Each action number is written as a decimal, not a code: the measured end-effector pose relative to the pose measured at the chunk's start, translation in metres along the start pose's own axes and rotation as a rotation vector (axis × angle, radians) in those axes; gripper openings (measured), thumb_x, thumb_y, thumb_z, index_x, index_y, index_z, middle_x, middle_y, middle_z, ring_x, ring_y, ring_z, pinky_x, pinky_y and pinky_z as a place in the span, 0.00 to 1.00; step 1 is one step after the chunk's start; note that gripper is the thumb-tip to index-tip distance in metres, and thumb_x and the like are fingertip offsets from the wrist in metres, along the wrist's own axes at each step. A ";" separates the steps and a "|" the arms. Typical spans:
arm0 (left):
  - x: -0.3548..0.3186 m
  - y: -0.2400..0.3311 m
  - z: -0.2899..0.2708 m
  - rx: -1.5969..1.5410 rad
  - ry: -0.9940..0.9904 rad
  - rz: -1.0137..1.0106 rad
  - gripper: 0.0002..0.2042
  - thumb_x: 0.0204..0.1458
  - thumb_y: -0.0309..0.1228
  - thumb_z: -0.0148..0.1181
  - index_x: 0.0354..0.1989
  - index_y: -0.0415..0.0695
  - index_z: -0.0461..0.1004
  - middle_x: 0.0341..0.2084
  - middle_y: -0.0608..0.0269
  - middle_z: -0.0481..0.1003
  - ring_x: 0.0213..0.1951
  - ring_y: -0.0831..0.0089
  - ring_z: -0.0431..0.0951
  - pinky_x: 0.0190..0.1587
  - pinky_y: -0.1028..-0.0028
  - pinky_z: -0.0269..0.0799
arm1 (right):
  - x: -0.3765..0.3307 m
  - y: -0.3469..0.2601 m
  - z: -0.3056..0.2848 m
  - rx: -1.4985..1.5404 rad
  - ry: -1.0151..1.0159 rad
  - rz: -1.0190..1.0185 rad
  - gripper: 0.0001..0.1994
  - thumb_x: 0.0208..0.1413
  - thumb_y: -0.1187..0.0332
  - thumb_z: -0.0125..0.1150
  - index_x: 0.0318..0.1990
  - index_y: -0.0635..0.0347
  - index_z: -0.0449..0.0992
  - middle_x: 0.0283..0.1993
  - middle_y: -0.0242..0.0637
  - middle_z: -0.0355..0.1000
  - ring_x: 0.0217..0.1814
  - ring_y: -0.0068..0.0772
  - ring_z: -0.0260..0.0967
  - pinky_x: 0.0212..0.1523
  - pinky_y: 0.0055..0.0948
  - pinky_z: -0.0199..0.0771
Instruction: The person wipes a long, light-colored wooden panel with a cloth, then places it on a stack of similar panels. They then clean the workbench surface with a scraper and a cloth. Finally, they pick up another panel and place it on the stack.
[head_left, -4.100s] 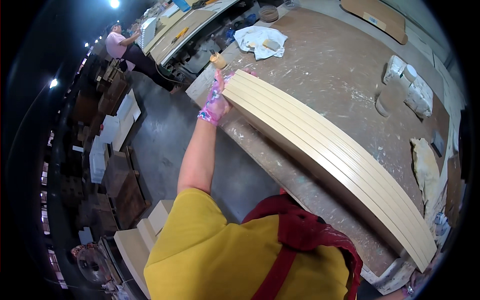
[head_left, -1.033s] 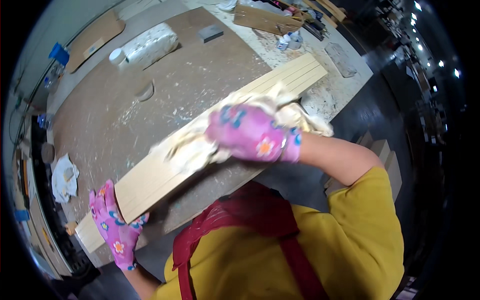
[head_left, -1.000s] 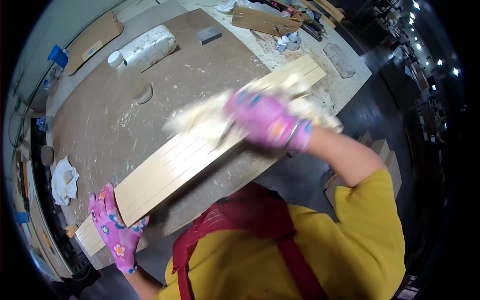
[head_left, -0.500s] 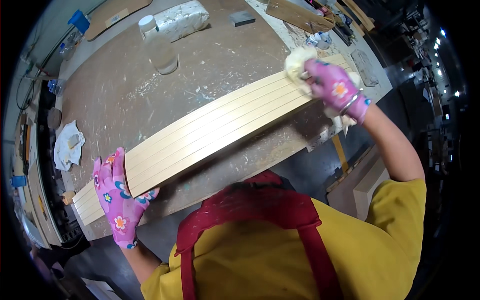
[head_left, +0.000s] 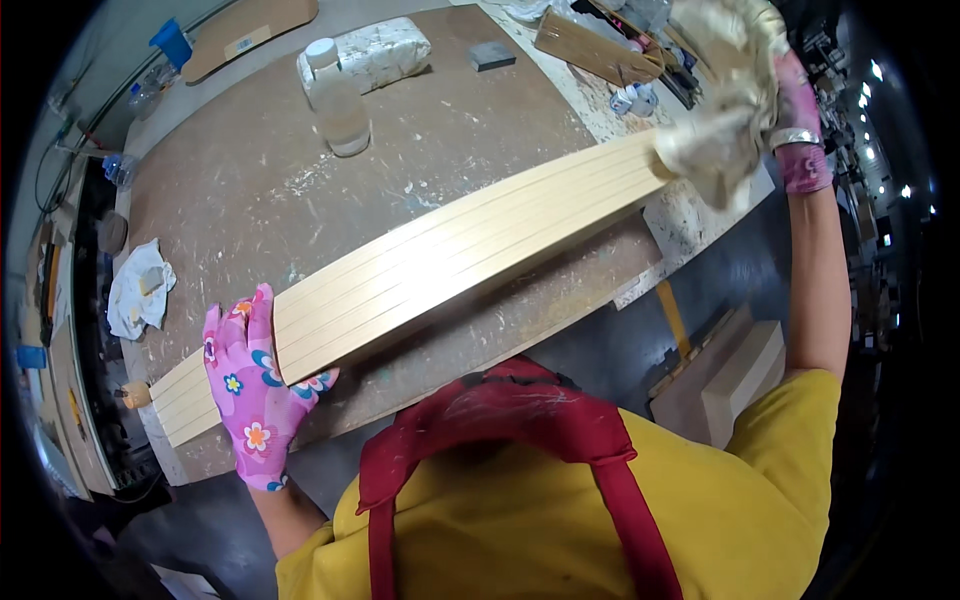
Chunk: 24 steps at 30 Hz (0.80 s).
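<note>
A dark workshop (head_left: 875,330) spreads at three o'clock. Our scuffed brown table (head_left: 230,200) bears grooved boards (head_left: 460,250) from eight to two, probably stiff, slick, best held by their long edges. At two, a soft cloth (head_left: 735,100) is clutched in our right hand (head_left: 797,115); at eight, our left hand (head_left: 250,390) rests fingers spread across the boards.
</note>
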<state>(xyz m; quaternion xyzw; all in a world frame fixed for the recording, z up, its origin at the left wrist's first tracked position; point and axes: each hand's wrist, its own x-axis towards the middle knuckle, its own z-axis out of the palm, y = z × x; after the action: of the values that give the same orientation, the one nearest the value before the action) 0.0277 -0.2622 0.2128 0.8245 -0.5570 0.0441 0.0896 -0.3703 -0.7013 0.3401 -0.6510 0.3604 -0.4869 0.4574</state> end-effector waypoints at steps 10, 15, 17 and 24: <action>-0.001 -0.007 0.002 0.001 0.005 0.016 0.51 0.22 0.35 0.75 0.63 0.47 0.57 0.50 0.53 0.66 0.59 0.47 0.58 0.64 0.55 0.50 | -0.132 0.046 0.147 -0.964 -0.516 -0.155 0.15 0.50 0.65 0.57 0.45 0.60 0.70 0.42 0.48 0.69 0.42 0.48 0.69 0.40 0.41 0.71; -0.001 -0.005 0.002 -0.005 -0.011 -0.001 0.50 0.22 0.36 0.75 0.63 0.48 0.57 0.51 0.53 0.66 0.59 0.47 0.58 0.64 0.55 0.50 | -0.172 0.039 0.198 -1.008 -0.665 -0.345 0.14 0.51 0.63 0.58 0.42 0.59 0.69 0.36 0.47 0.70 0.37 0.48 0.71 0.39 0.42 0.71; -0.002 -0.003 0.002 0.004 0.021 0.015 0.48 0.23 0.39 0.75 0.61 0.44 0.60 0.48 0.53 0.67 0.56 0.51 0.62 0.65 0.56 0.49 | -0.186 0.037 0.216 -0.886 -0.730 -0.444 0.13 0.51 0.63 0.58 0.41 0.59 0.68 0.34 0.45 0.70 0.35 0.48 0.71 0.37 0.42 0.72; -0.004 -0.001 0.000 -0.016 0.011 0.009 0.50 0.23 0.36 0.75 0.63 0.48 0.57 0.51 0.52 0.66 0.59 0.47 0.58 0.64 0.55 0.50 | -0.137 0.042 0.135 -1.034 -0.568 -0.124 0.08 0.49 0.67 0.57 0.37 0.58 0.73 0.35 0.47 0.73 0.35 0.45 0.73 0.37 0.39 0.74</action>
<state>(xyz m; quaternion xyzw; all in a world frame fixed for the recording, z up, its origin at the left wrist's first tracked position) 0.0275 -0.2586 0.2118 0.8210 -0.5605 0.0446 0.0988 -0.2780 -0.5568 0.2439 -0.9141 0.3754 -0.0806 0.1303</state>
